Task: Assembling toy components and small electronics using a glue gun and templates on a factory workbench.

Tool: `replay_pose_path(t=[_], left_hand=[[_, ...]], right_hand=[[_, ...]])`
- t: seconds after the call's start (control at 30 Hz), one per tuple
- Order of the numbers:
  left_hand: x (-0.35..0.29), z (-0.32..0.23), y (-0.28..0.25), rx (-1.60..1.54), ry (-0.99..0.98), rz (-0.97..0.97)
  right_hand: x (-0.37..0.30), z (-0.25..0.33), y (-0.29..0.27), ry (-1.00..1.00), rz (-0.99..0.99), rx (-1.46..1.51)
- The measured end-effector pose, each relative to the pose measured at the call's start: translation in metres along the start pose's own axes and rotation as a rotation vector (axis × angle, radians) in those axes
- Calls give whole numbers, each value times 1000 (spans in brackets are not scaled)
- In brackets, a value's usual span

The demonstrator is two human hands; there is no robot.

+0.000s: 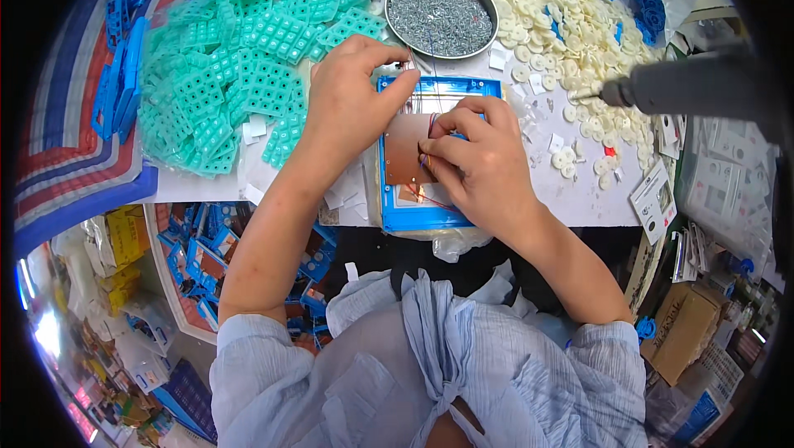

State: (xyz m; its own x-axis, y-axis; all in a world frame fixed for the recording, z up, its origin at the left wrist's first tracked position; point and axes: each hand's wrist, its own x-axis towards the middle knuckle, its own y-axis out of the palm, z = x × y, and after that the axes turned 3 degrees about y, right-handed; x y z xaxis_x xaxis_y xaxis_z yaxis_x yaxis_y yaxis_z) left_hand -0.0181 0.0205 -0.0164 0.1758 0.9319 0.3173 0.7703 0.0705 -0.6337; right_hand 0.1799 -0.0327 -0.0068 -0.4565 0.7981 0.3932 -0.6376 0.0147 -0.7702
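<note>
A blue plastic casing (389,219) lies in front of me on the white tabletop, with a brown circuit board (405,158) set inside it. Thin wires run over the board and up past its far edge. At the casing's far left corner, my left hand (351,92) has its thumb and index finger curled together beside thin dark wires; what sits between the fingertips is too small to tell. My right hand (488,158) is over the right part of the board, fingertips pinched on thin coloured wires. Its fingers hide part of the board.
Teal rubber keypads (215,76) are heaped at the left. A round metal tin (393,22) of small screws stands behind the casing. Cream plastic discs (571,43) spread across the right, under a dark electric screwdriver (678,88). Below left, a bin holds blue casings (207,262).
</note>
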Motion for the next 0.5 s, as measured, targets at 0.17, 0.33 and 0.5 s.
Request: replay_pose_path(t=[0.17, 0.33, 0.5], left_hand=[[0, 3, 5, -130, 52, -33], [-4, 6, 11, -214, 133, -148], [-9, 11, 14, -302, 21, -138]], right_hand=[[23, -6, -15, 122, -18, -32], [59, -28, -16, 317, 126, 85], [59, -28, -12, 416, 229, 323]])
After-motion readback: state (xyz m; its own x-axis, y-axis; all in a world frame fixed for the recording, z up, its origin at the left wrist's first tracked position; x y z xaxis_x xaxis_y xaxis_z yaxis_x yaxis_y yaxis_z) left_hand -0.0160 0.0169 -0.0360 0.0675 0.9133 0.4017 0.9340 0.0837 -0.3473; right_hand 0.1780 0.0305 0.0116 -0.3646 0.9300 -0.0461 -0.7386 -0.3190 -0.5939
